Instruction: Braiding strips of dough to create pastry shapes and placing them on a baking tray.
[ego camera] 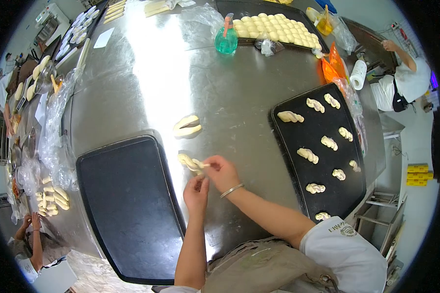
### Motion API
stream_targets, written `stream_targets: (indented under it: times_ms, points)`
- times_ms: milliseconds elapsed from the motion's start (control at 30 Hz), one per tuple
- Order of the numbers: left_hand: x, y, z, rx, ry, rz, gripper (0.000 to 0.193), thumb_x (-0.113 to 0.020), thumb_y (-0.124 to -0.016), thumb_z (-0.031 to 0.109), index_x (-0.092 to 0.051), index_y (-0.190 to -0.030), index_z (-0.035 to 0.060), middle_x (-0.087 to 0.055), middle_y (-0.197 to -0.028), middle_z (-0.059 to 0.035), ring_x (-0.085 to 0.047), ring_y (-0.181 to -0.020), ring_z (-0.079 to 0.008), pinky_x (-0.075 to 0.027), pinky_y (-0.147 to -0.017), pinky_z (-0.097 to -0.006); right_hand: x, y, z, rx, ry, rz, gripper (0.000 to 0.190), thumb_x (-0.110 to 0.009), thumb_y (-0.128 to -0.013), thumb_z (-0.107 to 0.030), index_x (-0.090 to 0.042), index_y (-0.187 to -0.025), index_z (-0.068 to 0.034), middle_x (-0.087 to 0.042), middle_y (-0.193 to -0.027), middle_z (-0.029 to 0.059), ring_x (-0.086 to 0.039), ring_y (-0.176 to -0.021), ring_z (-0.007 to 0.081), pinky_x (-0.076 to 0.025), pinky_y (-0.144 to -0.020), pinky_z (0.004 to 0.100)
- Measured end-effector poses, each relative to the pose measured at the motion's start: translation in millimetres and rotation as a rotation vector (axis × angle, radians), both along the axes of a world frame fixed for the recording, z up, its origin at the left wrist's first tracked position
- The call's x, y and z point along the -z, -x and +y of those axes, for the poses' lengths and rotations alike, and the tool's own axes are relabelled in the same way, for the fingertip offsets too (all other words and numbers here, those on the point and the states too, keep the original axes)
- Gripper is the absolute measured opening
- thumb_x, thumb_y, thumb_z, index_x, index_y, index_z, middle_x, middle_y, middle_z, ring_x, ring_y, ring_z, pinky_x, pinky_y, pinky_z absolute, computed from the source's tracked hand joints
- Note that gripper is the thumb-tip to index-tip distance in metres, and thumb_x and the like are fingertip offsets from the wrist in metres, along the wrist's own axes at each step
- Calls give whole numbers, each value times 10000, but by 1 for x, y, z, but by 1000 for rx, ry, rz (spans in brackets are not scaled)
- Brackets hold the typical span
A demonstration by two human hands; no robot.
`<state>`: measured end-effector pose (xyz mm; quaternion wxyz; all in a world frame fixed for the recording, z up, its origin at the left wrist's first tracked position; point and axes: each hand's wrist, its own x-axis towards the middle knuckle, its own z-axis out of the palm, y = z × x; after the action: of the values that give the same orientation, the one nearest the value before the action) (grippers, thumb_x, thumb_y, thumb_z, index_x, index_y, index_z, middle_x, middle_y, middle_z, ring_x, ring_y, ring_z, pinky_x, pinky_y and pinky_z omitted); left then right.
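A half-twisted strip of pale dough (187, 161) lies on the steel worktable (242, 99), its strands wound around each other. My right hand (223, 174), with a bangle at the wrist, pinches one loose end of it. Close below, my left hand (196, 193) has its fingertips together at the other strand's end; the fingers partly hide that end. Farther off rests a second dough piece (187, 126), split lengthwise with a dark filling showing. On my right, a black baking tray (324, 121) carries several twisted dough pieces (308, 155).
A bare black tray (128, 205) stands at left. Toward the back are a green spray bottle (226, 38), a tray of dough balls (275, 28) and an orange bag (332, 66). Plastic sheeting (57, 121) runs along the left. A co-worker's hands (32, 221) are near dough pieces (51, 197).
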<state>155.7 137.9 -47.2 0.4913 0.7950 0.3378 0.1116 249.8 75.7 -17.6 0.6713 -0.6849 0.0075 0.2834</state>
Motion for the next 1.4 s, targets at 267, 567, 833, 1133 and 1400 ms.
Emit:
stream_targets:
  times_ms: [267,567,833,1133,1400]
  points:
    - [-9,2,13,-456,1207,-341,255,-429,-864,159,-520,-1019,-22,-570,-970,-126,-551,-918,-212,-440,-814,-327,-12,37,-20,-620,357,-932,341,-540,-688,-69,-507,-1027,-50,-573,-907,108,-527,-873,297,-412,-760,398]
    - [-7,3,25,-378,1425,-256,257,-457,-858,248,-518,-998,41,-565,-962,-126,-552,-870,-248,-448,-756,-377,29,-8,-12,-527,283,-532,222,-574,-720,-150,-582,-924,-63,-579,-782,99,-569,-734,273,-453,-666,361]
    - [3,10,31,-261,-9,146,335,-576,-795,139,-529,-1082,-27,-579,-674,-49,-523,-568,-102,-423,-522,-234,29,-15,-27,-58,25,295,131,-601,-724,-60,-545,-838,-25,-574,-775,41,-565,-649,105,-442,-524,215]
    - [-4,1,-1,-512,1044,-243,305,-473,-877,251,-530,-980,-31,-601,-870,-105,-579,-762,-179,-447,-693,-290,5,20,-16,56,-116,377,160,-585,-760,-29,-551,-917,-31,-592,-817,42,-582,-728,123,-476,-616,234]
    - [-6,-3,13,-608,1321,-235,228,-516,-811,200,-555,-947,21,-593,-908,-93,-559,-851,-233,-417,-769,-363,-10,28,-37,-394,361,-485,305,-505,-734,-41,-539,-1036,-75,-593,-924,124,-563,-862,278,-450,-763,337]
